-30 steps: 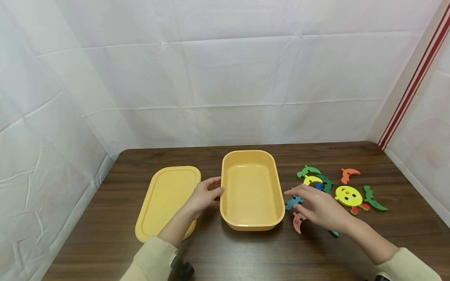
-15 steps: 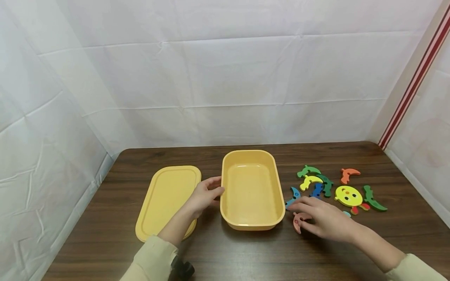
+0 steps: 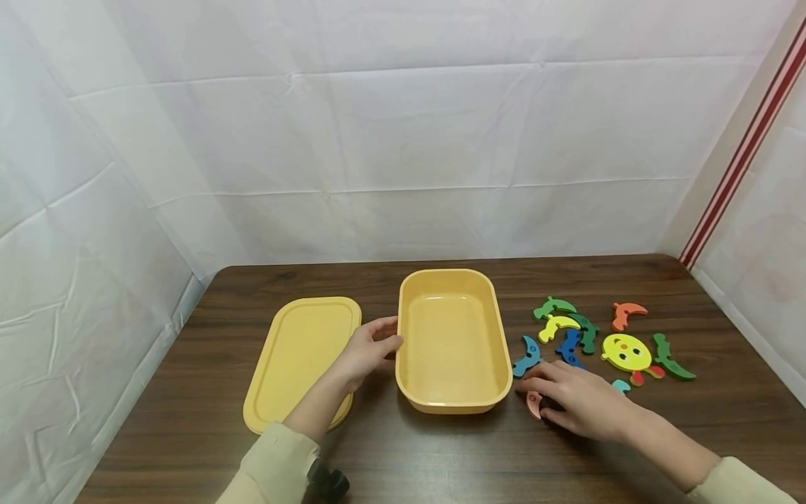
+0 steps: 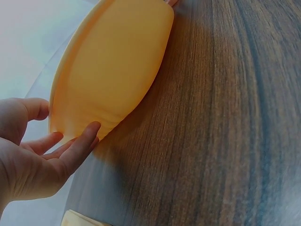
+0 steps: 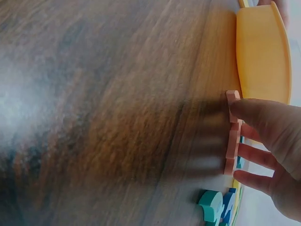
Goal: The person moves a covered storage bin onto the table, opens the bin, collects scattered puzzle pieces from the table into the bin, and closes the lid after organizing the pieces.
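In the head view, my left hand (image 3: pixel 368 348) touches the left side of the yellow plastic box (image 3: pixel 453 407). The left wrist view shows its thumb at the rim and the fingertips against the outer wall of the box (image 4: pixel 113 56). My right hand (image 3: pixel 582 400) is low over the table, just right of the box. Its thumb and fingers pinch a pink crescent-shaped puzzle piece (image 3: pixel 533 404), partly hidden by the hand in the head view. From the right wrist, the pink puzzle piece (image 5: pixel 232 146) appears at table level, between the thumb and the fingertips.
A yellow lid (image 3: pixel 302 360) lies left of the box. Right of it are loose pieces: light blue (image 3: pixel 527 355), dark blue (image 3: pixel 569 347), yellow (image 3: pixel 554 326), several green ones (image 3: pixel 669 358), orange (image 3: pixel 626 314) and teal (image 3: pixel 620 386). A yellow smiling-face piece (image 3: pixel 625 351) lies among them.
My right hand has come down and toward me, from above the light blue piece onto the pink piece, uncovering the blue pieces. My left hand stays at the box.
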`<action>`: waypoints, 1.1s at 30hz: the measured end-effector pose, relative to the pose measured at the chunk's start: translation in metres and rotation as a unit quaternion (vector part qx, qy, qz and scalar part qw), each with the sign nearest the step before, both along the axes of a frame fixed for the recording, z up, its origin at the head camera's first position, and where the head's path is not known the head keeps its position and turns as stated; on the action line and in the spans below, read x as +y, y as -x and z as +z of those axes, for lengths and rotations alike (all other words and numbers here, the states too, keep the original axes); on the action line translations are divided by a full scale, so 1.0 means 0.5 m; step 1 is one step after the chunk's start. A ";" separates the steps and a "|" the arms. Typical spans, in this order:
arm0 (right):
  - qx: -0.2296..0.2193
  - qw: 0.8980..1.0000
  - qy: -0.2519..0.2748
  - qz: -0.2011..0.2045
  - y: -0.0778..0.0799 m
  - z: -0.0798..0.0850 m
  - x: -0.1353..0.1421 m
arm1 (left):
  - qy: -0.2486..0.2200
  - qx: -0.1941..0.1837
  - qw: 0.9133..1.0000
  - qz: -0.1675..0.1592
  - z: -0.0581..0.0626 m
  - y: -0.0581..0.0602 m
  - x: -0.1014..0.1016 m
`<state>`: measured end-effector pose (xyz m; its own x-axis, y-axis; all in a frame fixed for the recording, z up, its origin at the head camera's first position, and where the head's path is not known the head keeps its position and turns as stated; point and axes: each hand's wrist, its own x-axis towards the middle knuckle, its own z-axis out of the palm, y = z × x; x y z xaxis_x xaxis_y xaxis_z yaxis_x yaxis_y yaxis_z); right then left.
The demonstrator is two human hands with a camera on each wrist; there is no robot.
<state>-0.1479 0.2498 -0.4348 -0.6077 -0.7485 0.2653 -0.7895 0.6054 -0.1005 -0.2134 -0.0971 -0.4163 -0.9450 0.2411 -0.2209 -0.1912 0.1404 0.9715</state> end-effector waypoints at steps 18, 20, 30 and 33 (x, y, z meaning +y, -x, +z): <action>0.049 0.998 -0.025 -0.006 0.011 -0.017 0.000 | -0.002 0.003 1.000 -0.001 -0.002 0.000 0.000; 0.049 0.998 -0.028 -0.006 0.012 -0.019 0.000 | 0.000 0.001 1.000 0.000 -0.001 0.000 -0.001; 0.051 0.998 -0.036 -0.003 0.013 -0.023 0.001 | -0.002 0.002 1.000 -0.002 -0.003 0.001 -0.002; 0.051 0.998 -0.033 0.001 0.013 -0.023 0.002 | 0.000 0.003 1.000 -0.003 -0.004 0.002 -0.002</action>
<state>-0.1543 0.2506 -0.4465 -0.5793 -0.7673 0.2751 -0.7944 0.6071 0.0205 -0.2142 -0.0980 -0.4184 -0.9448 0.2464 -0.2159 -0.1856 0.1405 0.9725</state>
